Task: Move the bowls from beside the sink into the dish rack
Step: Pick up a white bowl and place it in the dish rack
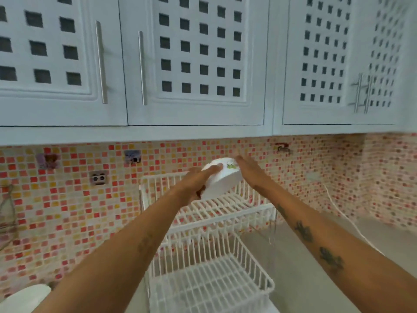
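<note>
A white bowl [222,180] with a small green print is held tilted, bottom toward me, above the top tier of the white wire dish rack [225,213]. My left hand [196,180] grips its left side, fingers over the base. My right hand [248,169] lies flat against its right side, fingers stretched out. The rack's lower tier [209,281] holds nothing that I can see. Another white bowl [24,298] shows partly at the bottom left corner.
White upper cabinets [194,64] with metal handles hang just above the bowl. A mosaic tile wall [79,199] carries stickers and a socket. A grey countertop [304,267] lies right of the rack, with a white cable [343,219] across it.
</note>
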`<state>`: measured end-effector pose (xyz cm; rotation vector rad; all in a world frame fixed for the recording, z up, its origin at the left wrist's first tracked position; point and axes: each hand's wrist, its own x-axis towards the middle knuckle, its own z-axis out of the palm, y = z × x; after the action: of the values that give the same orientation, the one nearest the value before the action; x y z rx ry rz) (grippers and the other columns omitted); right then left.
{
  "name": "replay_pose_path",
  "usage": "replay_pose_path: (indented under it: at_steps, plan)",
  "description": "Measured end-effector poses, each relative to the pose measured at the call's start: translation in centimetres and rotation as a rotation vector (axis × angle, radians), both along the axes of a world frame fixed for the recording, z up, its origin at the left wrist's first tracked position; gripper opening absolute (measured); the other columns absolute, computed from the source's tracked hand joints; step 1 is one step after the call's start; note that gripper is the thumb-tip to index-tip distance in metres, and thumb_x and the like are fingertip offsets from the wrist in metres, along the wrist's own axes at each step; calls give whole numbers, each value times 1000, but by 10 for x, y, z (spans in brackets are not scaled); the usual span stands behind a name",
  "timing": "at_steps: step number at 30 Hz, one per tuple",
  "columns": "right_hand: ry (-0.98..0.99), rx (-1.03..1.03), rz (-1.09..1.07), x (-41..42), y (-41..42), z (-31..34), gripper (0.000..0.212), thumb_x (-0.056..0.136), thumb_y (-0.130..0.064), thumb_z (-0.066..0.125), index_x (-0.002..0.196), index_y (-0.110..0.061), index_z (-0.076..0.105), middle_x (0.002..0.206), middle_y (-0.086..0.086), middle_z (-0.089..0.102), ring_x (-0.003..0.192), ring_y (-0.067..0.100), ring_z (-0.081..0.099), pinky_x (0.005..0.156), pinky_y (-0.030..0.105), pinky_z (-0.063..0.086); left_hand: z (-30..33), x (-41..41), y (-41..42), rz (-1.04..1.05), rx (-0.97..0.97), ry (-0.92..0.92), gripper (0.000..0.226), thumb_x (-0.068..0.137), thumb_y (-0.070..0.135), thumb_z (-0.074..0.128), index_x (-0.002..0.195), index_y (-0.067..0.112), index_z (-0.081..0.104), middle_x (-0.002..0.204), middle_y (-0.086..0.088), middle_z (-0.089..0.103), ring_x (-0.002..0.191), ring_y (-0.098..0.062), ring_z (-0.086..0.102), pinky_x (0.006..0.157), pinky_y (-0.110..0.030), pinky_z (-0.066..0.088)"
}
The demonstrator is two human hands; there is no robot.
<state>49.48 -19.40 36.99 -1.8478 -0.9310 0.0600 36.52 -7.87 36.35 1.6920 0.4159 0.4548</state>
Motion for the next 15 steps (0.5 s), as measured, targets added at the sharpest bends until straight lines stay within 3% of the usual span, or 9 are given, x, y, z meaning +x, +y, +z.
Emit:
replay_pose_path:
  at_steps: [2, 3, 6, 8, 11, 15]
  plan:
    - [43, -39, -50, 19, -3, -15, 58, 98, -51, 30, 132, -7, 45, 132, 10, 50, 101, 20, 50, 83, 34, 40, -11, 25, -3, 64, 164, 20, 82, 68, 63, 73, 130, 16, 48, 119, -6, 59, 99, -26, 61, 72, -38, 56]
    - [74, -45, -62, 29, -3, -22, 53, 97, -50, 33, 128, -9, 46, 127, 10, 52, 97, 20, 52, 83, 36, 43, -18, 37, -2, 100, 216, 16, 81, 71, 58, 74, 132, 15, 43, 123, -4, 54, 103, -23, 58, 73, -33, 53]
    - [149, -64, -59, 48, -3, -32, 45, 98, -44, 36, 130, -15, 47, 129, 7, 52, 104, 21, 55, 85, 35, 47, -36, 61, -1, 119, 269, 61, 89, 70, 53, 77, 137, 14, 33, 129, -3, 46, 112, -23, 56, 91, -35, 53]
    - [157, -107, -52, 55, -3, -38, 44, 98, -41, 36, 130, -15, 49, 130, 7, 52, 106, 21, 55, 87, 35, 48, -43, 70, 2, 110, 285, 72, 95, 69, 49, 80, 140, 11, 29, 128, -2, 46, 112, -22, 56, 92, -34, 53]
    - [175, -167, -38, 60, -2, -45, 40, 99, -34, 35, 126, -9, 51, 119, 6, 53, 94, 19, 54, 72, 29, 47, -49, 78, 6, 103, 343, 137, 105, 60, 51, 84, 141, 10, 31, 133, -8, 50, 115, -26, 58, 93, -42, 55]
    - [158, -240, -38, 64, 1, -48, 31, 97, -25, 34, 111, -6, 54, 111, 6, 52, 80, 17, 50, 74, 34, 42, -57, 81, 4, 92, 423, 185, 89, 60, 50, 86, 128, 10, 46, 122, -2, 58, 105, -21, 62, 68, -27, 57]
